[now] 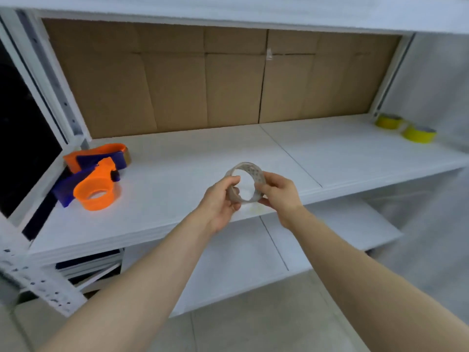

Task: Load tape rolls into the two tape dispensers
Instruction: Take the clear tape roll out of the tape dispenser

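Both hands share one grip on a clear tape roll (245,182), held up over the front edge of the shelf (177,174) near its middle: the left hand (220,201) pinches the roll's left side, thumb over the top rim and fingers curled under, and the right hand (278,193) closes on its right side. Neither hand is free.

Sweeping from the left end of the shelf: two orange-and-blue tape dispensers (94,174) lie close together by the left edge. The rear dispenser (101,154) seems to carry a brownish roll at its far end, though it is too blurred to say for sure. The front dispenser (91,186) shows a bare orange hub, wide open, with no tape on it that I can see. So by my reading, one dispenser at most is loaded and the front one waits for its roll.

Middle of the shelf now: the clear roll is nearly see-through, a thin ring with a faint pattern on its inner wall and very little tape thickness; it could even be close to a spent core, hard to tell. It is well apart from the dispensers, so the loading itself has not begun for this roll.

Over at the right back corner of the shelf sit two yellow tape rolls (406,128), flat on their sides, just beside each other, untouched. Brown cardboard (215,80) lines the back.
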Demonstrator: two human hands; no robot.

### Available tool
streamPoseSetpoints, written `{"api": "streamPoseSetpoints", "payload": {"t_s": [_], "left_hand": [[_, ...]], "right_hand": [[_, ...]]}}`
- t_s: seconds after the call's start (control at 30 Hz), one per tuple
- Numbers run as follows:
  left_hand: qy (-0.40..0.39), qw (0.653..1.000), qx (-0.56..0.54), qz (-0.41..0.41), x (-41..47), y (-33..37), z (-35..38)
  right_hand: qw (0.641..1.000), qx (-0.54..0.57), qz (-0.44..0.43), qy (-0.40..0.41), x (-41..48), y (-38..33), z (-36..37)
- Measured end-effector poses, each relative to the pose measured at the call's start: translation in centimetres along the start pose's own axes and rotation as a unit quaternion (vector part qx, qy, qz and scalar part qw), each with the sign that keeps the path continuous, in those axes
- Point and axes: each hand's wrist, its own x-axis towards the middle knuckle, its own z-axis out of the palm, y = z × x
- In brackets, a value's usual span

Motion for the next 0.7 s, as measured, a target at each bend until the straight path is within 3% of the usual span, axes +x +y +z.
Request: {"api": "streamPoseSetpoints", "payload": {"t_s": [0.17,0.4,0.7], "left_hand": [[-0.012,0.998,0.066,-0.004,1.9,-4.7,12.1],[-0.033,0.981,0.183,0.062,3.6,-11.0,29.6],[-0.073,0.973,0.206,0.074,7.6,-13.3,44.8]], "right_hand": [[0.997,-0.049,-0.018,0.054,0.2,0.7,-13.2],[0.989,-0.063,-0.017,0.13,1.0,1.0,-32.1],[0.978,-0.035,-0.018,0.203,5.4,1.2,-47.8]]}}
